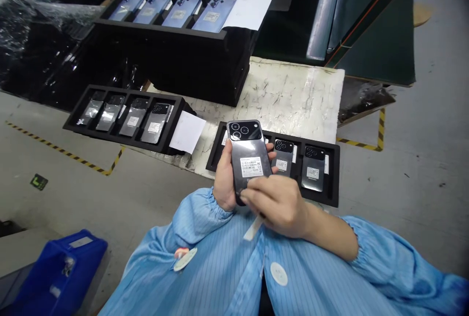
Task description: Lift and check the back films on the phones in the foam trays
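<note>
My left hand (224, 177) grips a dark grey phone (248, 152), back side up, with its camera block at the top and a white label in the middle. My right hand (276, 203) is closed at the phone's lower end, fingertips pinched on its bottom edge; a pale strip hangs below it. Both hands are above my blue striped coat (227, 272). Just beyond the phone lies a black tray (331, 172) with two more dark phones (313, 168) in its slots.
A second black tray (78, 111) of several dark phones sits on the floor to the left, a white paper (187, 131) beside it. Stacked black trays (205, 69) with blue phones stand behind. A blue bin (54, 269) is at lower left. Yellow-black tape marks the floor.
</note>
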Demonstrator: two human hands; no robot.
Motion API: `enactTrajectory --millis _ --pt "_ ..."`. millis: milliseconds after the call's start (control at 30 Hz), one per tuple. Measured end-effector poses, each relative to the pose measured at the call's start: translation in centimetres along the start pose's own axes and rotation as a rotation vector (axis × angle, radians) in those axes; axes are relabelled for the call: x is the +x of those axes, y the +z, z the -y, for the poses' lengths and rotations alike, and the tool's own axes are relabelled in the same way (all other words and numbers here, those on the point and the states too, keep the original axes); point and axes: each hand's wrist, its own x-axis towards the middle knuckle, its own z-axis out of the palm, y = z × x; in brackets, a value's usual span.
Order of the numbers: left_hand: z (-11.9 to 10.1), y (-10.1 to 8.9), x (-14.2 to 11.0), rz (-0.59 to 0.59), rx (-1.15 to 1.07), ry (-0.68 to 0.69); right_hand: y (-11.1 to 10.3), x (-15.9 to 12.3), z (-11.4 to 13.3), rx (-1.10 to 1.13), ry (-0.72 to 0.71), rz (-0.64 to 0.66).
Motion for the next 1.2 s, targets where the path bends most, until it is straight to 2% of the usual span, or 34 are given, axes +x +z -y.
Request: enactTrajectory --millis 133,233,300,400,700,900,1033,1200 --pt "0.2 -0.1 -0.2 0.025 -0.045 0.06 -2.0 1.4 -2.8 0.279 0.362 -0.09" --pt "0.3 -0.1 -0.5 0.067 0.052 -0.045 -3.5 2.3 -5.3 0.515 0.636 -0.113" --pt "0.3 -0.1 -0.6 0.105 0.085 -0.096 -4.1 2.8 -6.3 0.637 0.724 -0.078" --pt "0.3 -0.1 -0.6 0.131 0.117 -0.141 -4.4 3.4 -7.3 0.726 0.746 -0.026" --pt "0.4 -0.4 -0.3 0.151 0.12 -0.235 -3.7 3.3 -10.0 0.958 0.886 -0.001" --pt "0.5 -0.4 -0.5 0.155 0.098 -0.23 -3.7 3.2 -10.5 0.979 0.868 0.031" --pt "0.4 -0.4 -0.8 0.114 0.25 -0.159 -3.9 3.5 -10.7 0.857 0.786 0.098" --pt "0.1 0.6 -0.8 -0.038 0.462 -0.135 -3.8 4.5 -10.7 0.387 0.616 0.152"
